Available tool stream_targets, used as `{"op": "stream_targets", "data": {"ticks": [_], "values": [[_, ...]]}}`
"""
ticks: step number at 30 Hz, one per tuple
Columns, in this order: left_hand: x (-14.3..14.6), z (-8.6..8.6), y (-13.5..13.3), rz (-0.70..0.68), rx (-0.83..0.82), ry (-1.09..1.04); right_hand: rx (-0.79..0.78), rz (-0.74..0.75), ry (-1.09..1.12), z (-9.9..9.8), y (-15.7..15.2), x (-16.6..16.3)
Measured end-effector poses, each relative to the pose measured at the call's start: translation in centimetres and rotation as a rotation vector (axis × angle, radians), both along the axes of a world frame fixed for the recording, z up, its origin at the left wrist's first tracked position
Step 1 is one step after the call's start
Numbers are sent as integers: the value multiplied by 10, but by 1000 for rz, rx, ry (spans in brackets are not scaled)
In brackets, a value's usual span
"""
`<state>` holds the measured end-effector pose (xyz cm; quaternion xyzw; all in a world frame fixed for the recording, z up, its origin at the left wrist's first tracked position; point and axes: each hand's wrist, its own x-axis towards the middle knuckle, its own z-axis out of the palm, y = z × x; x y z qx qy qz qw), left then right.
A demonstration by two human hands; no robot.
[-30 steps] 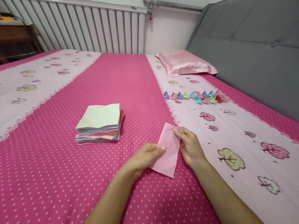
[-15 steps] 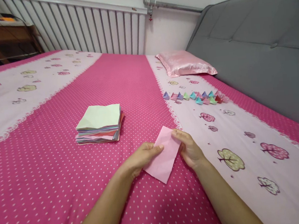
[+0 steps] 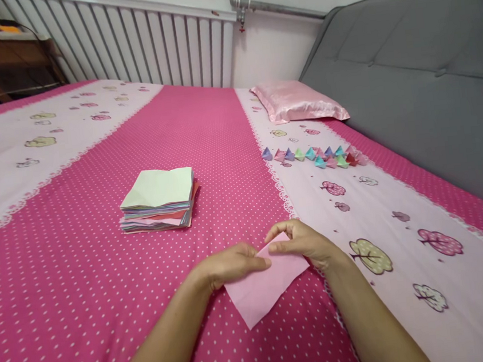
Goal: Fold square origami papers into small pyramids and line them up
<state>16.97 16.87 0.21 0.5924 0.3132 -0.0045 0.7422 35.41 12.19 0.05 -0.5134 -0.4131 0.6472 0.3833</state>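
Observation:
A folded pink paper sheet [image 3: 261,288] lies on the pink dotted bedspread [image 3: 84,289] in front of me. My left hand [image 3: 233,262] presses its fingers on the sheet's left edge. My right hand [image 3: 302,243] curls over the sheet's top corner, with fingertips pinched on the paper. A stack of coloured square papers [image 3: 159,198], pale green on top, sits to the left, apart from both hands. A row of several small folded paper shapes [image 3: 314,157] lies further off on the pale strip.
A shiny pink pillow [image 3: 298,103] rests at the head of the bed. A grey padded headboard [image 3: 420,70] rises on the right. A white radiator [image 3: 141,47] and a pipe run along the far wall. A wooden shelf [image 3: 5,67] stands at far left.
The pink sheet has turned and come down nearer to me, now lying flatter on the bedspread. My right hand has moved from its right edge to curl over its top corner.

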Motion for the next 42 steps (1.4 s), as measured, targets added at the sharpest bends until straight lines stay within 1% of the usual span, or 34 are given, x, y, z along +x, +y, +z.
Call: {"op": "stream_targets", "data": {"ticks": [3, 7, 10, 14, 17, 21, 25, 30, 34, 38, 40, 42], "values": [[-1, -2, 1, -50, 58, -8, -6, 48, -61, 3, 0, -1], [-1, -6, 4, -104, 110, -32, 20, 71, -71, 4, 0, 0], [-1, -6, 4, -112, 118, -30, 39, 47, -71, 1, 1, 0], [-1, -4, 4, -89, 129, -37, 48, -5, -88, -2, 3, 3], [-1, -2, 3, -74, 90, -12, 54, -57, -114, -1, 4, 8], [0, 1, 1, -34, -24, 11, 48, -150, -111, 1, 5, 14], [0, 2, 0, 7, -87, 27, 61, -199, -96, -1, 7, 14], [-2, -3, 1, 9, -139, -94, 70, -282, -7, -7, 9, 16], [-2, -5, 2, 33, -135, -182, 106, -288, 36, -9, 10, 15], [0, -3, 3, 102, -85, -251, 163, -302, 44, -10, 12, 9], [2, -3, 4, 179, -66, -292, 258, -344, -3, -10, 14, 6], [4, -3, 5, 297, -60, -326, 389, -407, -80, -10, 14, 3]]}}
